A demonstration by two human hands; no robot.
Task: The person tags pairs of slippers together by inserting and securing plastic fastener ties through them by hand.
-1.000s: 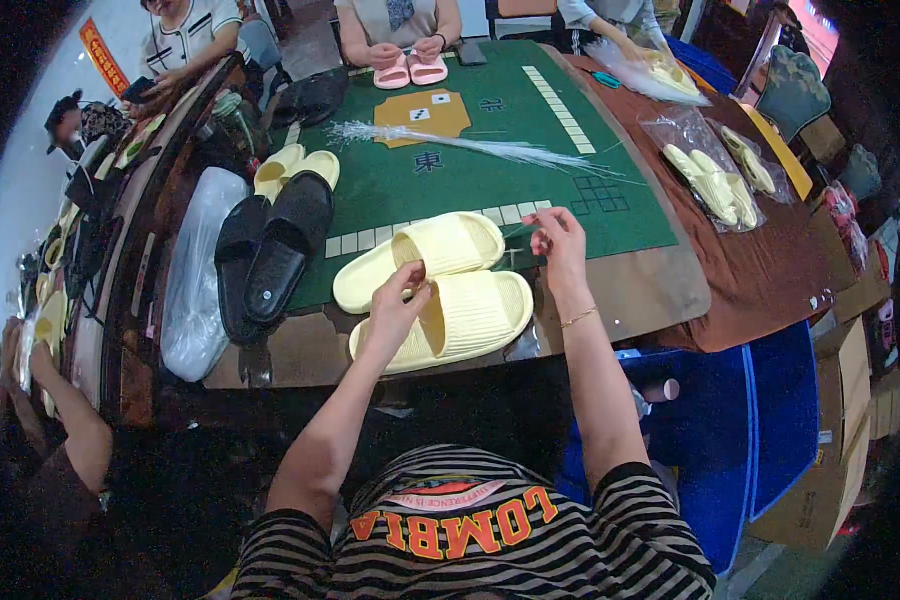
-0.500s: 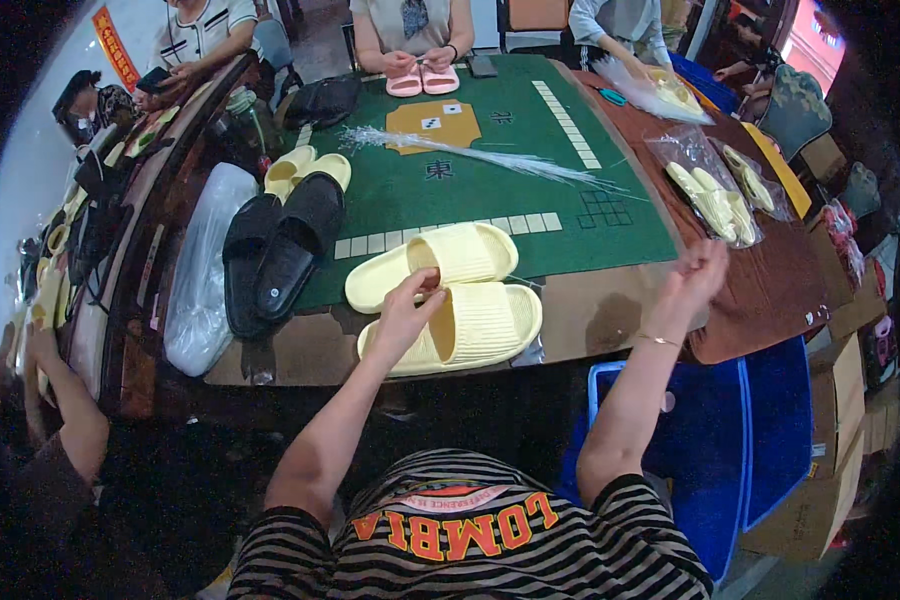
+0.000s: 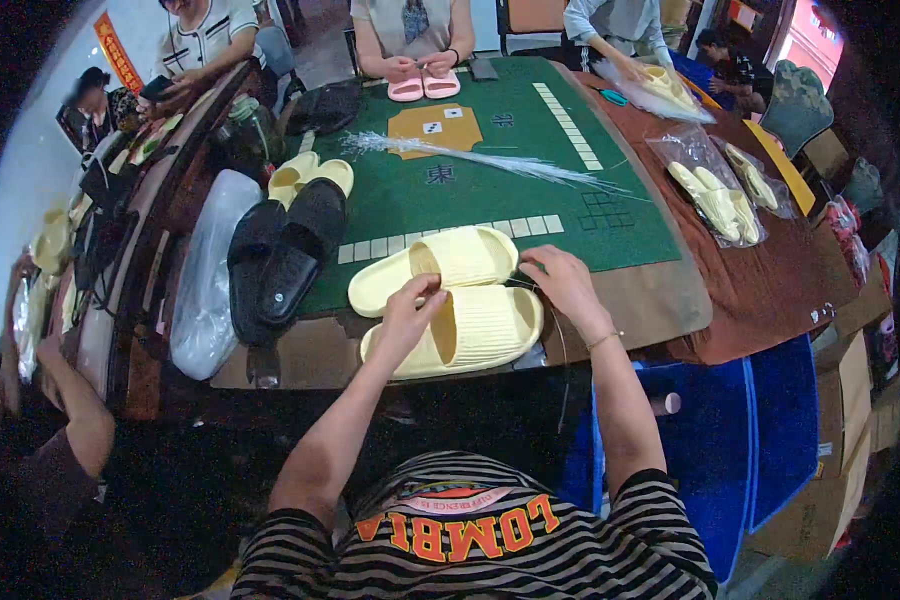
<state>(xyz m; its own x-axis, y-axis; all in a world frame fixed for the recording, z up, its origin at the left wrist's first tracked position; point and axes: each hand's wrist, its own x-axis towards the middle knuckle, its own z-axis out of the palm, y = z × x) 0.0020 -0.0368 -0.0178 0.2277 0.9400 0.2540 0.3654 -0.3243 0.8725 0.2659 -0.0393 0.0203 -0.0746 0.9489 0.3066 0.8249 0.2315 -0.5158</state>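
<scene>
Two pale yellow slide slippers lie side by side at the table's front edge, toes to the right: a far slipper point(image 3: 465, 257) and a near slipper point(image 3: 495, 325). My left hand point(image 3: 410, 312) is closed in a pinch between them, at the inner edges of their straps; what its fingertips hold is too small to make out. My right hand point(image 3: 562, 285) is pinched at the toe side, by the gap between the slippers. A thin clear strand point(image 3: 564, 350) trails down from it past the table edge. The right fingertips are partly hidden.
A bundle of clear strands point(image 3: 500, 160) lies across the green mat point(image 3: 610, 180). Black slippers point(image 3: 288, 260), small yellow slippers point(image 3: 310, 178) and a clear plastic roll point(image 3: 210, 280) are at left. Bagged yellow slippers point(image 3: 715, 200) lie right. Across the table, a person handles pink slippers point(image 3: 423, 86).
My right hand has come left and down from the table's right side to the toe ends of the slippers. My left hand keeps its pinch between them.
</scene>
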